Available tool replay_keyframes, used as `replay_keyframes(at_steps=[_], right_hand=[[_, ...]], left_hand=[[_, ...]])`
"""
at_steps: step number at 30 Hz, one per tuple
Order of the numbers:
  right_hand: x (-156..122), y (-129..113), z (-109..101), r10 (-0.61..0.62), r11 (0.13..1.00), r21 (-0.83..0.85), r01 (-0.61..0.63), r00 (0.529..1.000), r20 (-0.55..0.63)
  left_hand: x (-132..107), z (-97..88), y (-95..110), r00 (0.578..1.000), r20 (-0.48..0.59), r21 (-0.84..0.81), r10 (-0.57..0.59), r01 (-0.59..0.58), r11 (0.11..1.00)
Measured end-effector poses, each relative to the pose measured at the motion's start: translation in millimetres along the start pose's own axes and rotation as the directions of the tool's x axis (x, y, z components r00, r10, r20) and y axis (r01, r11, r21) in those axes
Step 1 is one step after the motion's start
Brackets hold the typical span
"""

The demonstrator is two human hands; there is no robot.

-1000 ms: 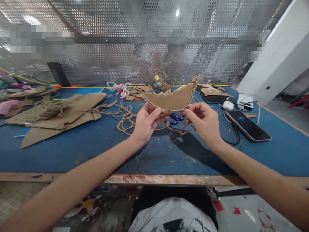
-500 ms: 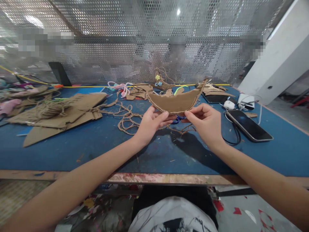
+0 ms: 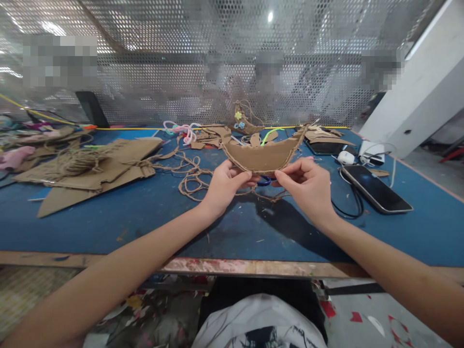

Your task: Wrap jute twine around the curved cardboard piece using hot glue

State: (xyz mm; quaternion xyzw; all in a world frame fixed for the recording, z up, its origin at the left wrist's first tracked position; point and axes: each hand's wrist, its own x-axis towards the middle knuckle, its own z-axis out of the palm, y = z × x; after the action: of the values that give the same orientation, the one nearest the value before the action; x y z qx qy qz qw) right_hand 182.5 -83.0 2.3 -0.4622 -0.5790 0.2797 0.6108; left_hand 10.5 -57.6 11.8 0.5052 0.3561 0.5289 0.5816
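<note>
A crescent-shaped cardboard piece (image 3: 264, 157) is held up above the blue table, its points upward and twine running along its curved lower edge. My left hand (image 3: 225, 189) pinches that edge at the left of its middle. On the other side, my right hand (image 3: 306, 186) grips the same edge between thumb and fingers. Blue scissor handles (image 3: 264, 181) show partly behind the crescent, between the two hands. Loose twine (image 3: 192, 186) trails over the table to the left and beneath my hands.
Cardboard sheets (image 3: 87, 179) carry a twine bundle (image 3: 81, 163) on the left. Pipe cleaners (image 3: 181, 129), cardboard scraps (image 3: 213, 137) and a decorated crescent (image 3: 247, 126) lie at the back by a perforated metal screen (image 3: 163, 77). To the right are a phone (image 3: 377, 188) and a cable (image 3: 357, 200).
Both hands keep their pinch on the cardboard crescent, which has barely moved. The view has shifted slightly, and less of the blue handles shows.
</note>
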Motion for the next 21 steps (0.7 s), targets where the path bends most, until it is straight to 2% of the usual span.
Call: replay_keyframes(at_steps=[7, 21], right_hand=[[-2.8, 1.9, 0.2, -0.045, 0.998, -0.05, 0.046, 0.999, 0.029], [-6.1, 0.7, 1.0, -0.091, 0.99, -0.104, 0.094, 0.995, 0.034]], left_hand=[[-1.6, 0.4, 2.2, 1.0, 0.025, -0.047, -0.006, 0.007, 0.999], [-0.8, -0.3, -0.8, 1.0, -0.008, -0.029, 0.007, -0.007, 1.0]])
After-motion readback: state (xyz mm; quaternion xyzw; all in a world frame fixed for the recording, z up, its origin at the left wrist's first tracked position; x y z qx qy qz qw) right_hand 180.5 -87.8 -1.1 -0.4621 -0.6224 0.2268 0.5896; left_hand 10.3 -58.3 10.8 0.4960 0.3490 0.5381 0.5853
